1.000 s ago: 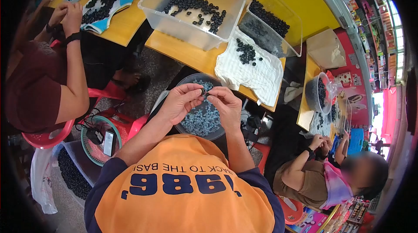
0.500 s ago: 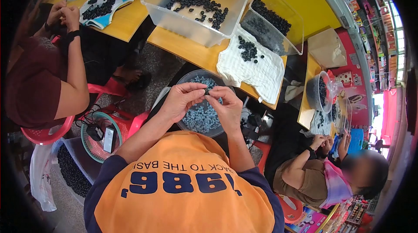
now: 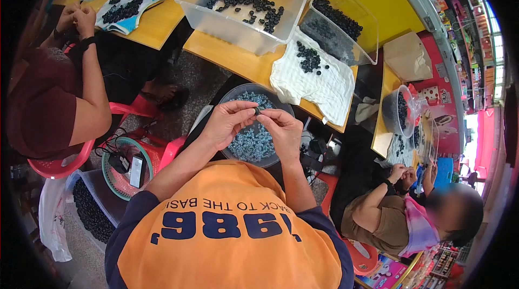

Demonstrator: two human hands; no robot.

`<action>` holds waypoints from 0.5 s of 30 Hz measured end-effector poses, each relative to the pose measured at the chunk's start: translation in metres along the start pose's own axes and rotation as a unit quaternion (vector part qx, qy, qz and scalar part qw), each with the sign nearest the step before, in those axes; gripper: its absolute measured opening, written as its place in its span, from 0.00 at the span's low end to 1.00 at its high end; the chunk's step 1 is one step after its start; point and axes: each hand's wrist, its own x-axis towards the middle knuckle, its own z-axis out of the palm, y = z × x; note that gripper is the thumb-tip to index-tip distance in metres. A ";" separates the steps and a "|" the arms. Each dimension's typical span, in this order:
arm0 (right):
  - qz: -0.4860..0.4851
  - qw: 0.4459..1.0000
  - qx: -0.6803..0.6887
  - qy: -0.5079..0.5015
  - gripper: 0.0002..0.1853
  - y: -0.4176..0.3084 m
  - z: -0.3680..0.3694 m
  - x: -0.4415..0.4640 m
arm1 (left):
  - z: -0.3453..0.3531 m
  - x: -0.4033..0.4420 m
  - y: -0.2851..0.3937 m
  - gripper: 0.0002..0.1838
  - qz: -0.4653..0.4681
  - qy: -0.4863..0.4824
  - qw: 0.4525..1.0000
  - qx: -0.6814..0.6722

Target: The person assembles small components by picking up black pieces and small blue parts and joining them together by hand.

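A small dark round piece (image 3: 257, 111) is pinched between the fingertips of both hands, in the middle of the view. My left hand (image 3: 227, 125) grips it from the left with thumb and forefinger. From the right, the thumb and forefinger of my right hand (image 3: 282, 129) close on the same piece. Below the hands is a round grey basin (image 3: 229, 154) holding many small light-blue parts (image 3: 252, 143). Just behind it, on the table, a white cloth (image 3: 308, 86) bears loose black pieces (image 3: 308, 57).
On the yellow table (image 3: 227, 54) stand two clear bins (image 3: 254, 43) (image 3: 370, 35) of black pieces. A person (image 3: 59, 94) sits at the left, another (image 3: 378, 213) at the right. A green-rimmed basket (image 3: 116, 183) and a bin of black pieces (image 3: 89, 210) lie lower left.
The dark piece is more visible between my fingertips than one second ago. Both hands stay together over the basin. The view has shifted slightly.
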 end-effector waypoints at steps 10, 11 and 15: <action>-0.060 0.997 -0.053 0.011 0.07 0.008 0.003 -0.003 | -0.009 0.000 0.002 0.09 0.008 -0.016 0.999 0.039; -0.048 0.998 -0.029 -0.009 0.09 0.012 0.001 -0.003 | -0.013 0.000 0.003 0.10 -0.012 -0.039 0.998 0.038; -0.030 0.995 -0.008 -0.095 0.15 0.006 -0.006 0.005 | -0.009 0.000 0.007 0.17 -0.026 -0.097 0.995 -0.002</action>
